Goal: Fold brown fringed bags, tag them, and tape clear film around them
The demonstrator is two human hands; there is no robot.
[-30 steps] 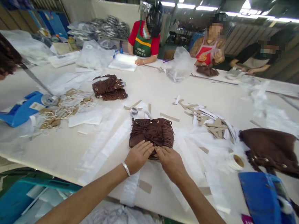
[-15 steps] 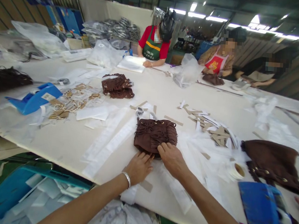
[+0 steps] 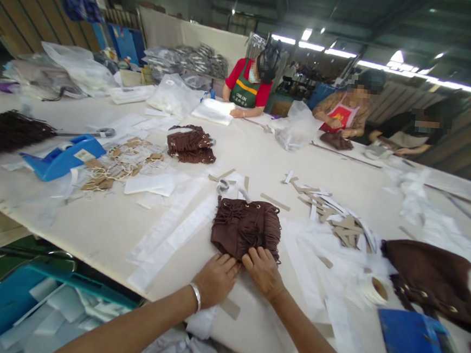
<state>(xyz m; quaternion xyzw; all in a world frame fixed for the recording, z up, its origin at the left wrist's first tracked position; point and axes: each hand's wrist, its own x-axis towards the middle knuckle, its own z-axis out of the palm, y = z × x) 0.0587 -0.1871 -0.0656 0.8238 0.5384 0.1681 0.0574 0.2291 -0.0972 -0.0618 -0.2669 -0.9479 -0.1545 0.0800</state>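
Note:
A dark brown fringed bag (image 3: 237, 225) with brass eyelets lies on the white table in front of me, its eyelet edge facing away. My left hand (image 3: 217, 281), with a silver bangle at the wrist, has its bent fingers at the bag's near edge. My right hand (image 3: 263, 271) grips that same edge a little further right, fingers curled over it. The two hands almost touch. Both thumbs are mostly hidden. Just beyond the bag lie small scissors (image 3: 223, 186), partly covered.
Brown fringed bags (image 3: 191, 143) are stacked further back, and another brown bag (image 3: 427, 273) lies right. Blue tape dispensers (image 3: 63, 157) stand at both sides. Paper strips (image 3: 347, 229) and tags (image 3: 114, 167) are scattered about. A teal bin (image 3: 68, 277) sits below left. Several co-workers work across the table.
My right hand has moved left along the bag's near edge, closer to my left hand. The whole view has shifted slightly, with things appearing lower.

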